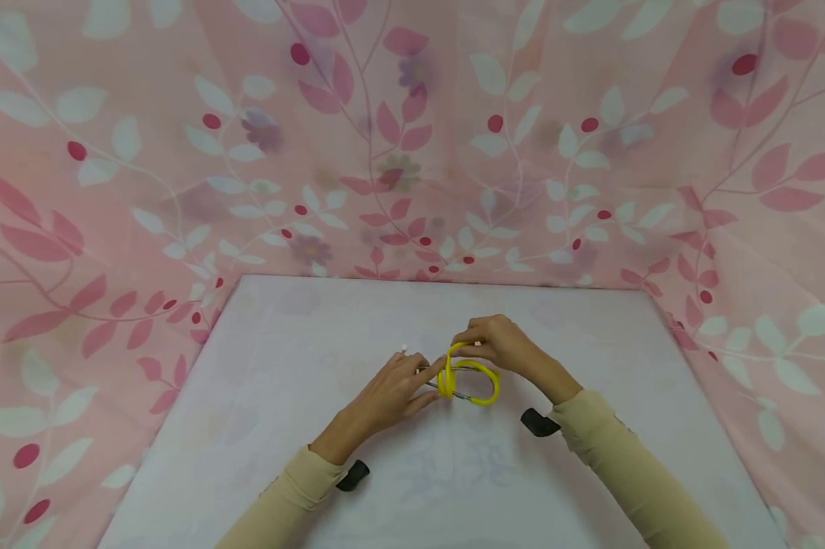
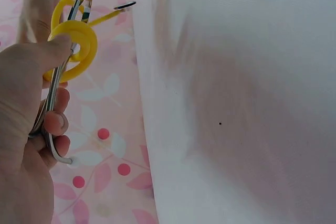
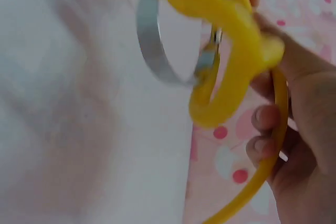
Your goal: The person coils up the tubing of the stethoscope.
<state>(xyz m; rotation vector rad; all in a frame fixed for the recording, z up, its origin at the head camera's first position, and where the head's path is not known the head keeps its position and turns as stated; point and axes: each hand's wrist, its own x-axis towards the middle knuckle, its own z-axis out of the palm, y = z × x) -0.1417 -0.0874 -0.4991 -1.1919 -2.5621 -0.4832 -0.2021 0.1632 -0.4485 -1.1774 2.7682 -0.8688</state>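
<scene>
A yellow flexible tube (image 1: 484, 374) is wound in coils around a slim metal-wire piece (image 2: 54, 92) with a bent end. My left hand (image 1: 392, 389) grips the metal wires, fingers curled round them and thumb against the yellow coil (image 2: 86, 38). My right hand (image 1: 498, 343) pinches a length of the yellow tube (image 3: 282, 103) above the coils, and that length trails down past its fingers in the right wrist view. A curved flat metal strip (image 3: 149, 38) shows beside the yellow loops. The exact kind of the metal piece is unclear.
The hands are above a white-covered table (image 1: 282, 320). Pink cloth with a leaf print (image 1: 385, 152) hangs behind and at both sides. A small white tip (image 1: 404, 348) shows just beyond the left hand. Black wrist devices (image 1: 540, 422) hang below both sleeves.
</scene>
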